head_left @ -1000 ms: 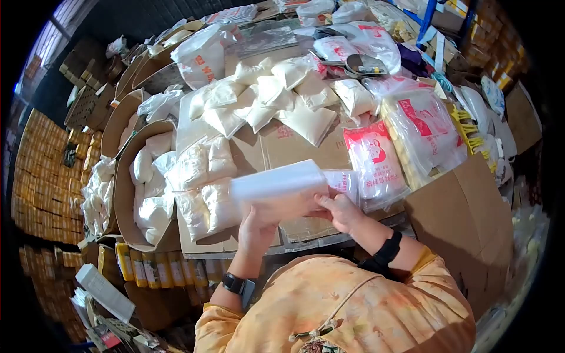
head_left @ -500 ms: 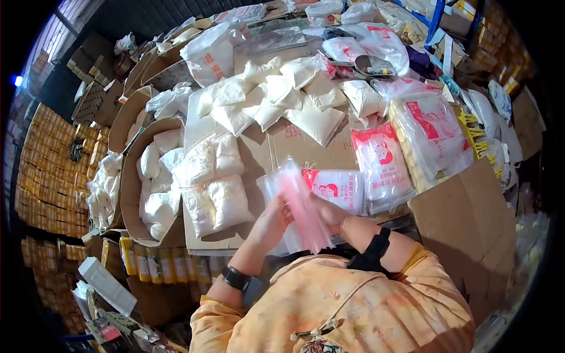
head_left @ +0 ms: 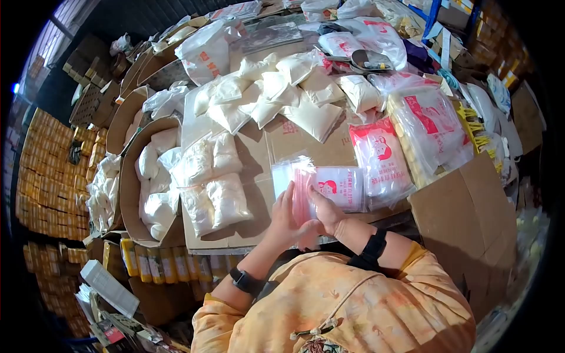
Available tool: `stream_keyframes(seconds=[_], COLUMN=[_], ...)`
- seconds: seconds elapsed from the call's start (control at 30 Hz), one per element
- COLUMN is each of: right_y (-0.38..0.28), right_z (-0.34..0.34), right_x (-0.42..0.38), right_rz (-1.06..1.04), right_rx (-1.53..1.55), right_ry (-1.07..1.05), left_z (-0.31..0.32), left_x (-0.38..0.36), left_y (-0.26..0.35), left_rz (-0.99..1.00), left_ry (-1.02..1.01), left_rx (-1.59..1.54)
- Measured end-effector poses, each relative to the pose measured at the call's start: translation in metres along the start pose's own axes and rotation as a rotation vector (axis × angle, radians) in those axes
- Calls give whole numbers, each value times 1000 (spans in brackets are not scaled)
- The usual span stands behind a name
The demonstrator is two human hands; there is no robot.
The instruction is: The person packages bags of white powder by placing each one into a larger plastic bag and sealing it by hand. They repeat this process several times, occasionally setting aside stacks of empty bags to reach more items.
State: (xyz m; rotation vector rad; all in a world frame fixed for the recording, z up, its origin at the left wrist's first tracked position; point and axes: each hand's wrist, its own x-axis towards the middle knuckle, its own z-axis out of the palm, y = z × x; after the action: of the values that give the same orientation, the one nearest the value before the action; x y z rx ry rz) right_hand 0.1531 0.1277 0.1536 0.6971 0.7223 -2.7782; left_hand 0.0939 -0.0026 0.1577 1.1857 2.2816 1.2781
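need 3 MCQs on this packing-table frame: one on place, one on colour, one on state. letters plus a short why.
1. Where does the printed bag pack lie relative to the hands?
A. just beside the right hand, on the cardboard
B. inside the carton on the left
C. on the floor

2. What colour is the strip on the empty bags held by the hands?
A. green
B. pink-red
C. black

3. How are the hands occupied?
A. both free
B. only the right one holds something
C. both on the stack of bags

Answers: 1 A, it lies flat next to the right hand. 2 B, the zip strip shows pink-red. 3 C, the left hand and the right one clasp the stack between them.
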Motion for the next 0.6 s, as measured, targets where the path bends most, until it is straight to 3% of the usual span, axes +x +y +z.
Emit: stream_keyframes(seconds=[0.03, 0.1, 0.2, 0.3, 0.53, 0.6], right_y=[2, 7, 2, -1, 9, 13], right_z=[-1, -6, -4, -9, -31, -30], right_x=[2, 9, 2, 2, 21, 23], right_rz=[-41, -124, 10, 63, 14, -35], right_rx=[-12, -35, 120, 105, -58, -152], right_ry=[-20, -59, -173, -81, -102, -68], left_z=[1, 8, 1, -12, -7, -3], left_x=[1, -1, -3, -1, -5, -4], left_y=[1, -18, -28, -23, -25, -18], left_rz=[1, -207, -396, -553, -557, -487], left_ry=[11, 28, 81, 67, 49, 69], left_rx=[12, -301, -570, -916, -1040, -945])
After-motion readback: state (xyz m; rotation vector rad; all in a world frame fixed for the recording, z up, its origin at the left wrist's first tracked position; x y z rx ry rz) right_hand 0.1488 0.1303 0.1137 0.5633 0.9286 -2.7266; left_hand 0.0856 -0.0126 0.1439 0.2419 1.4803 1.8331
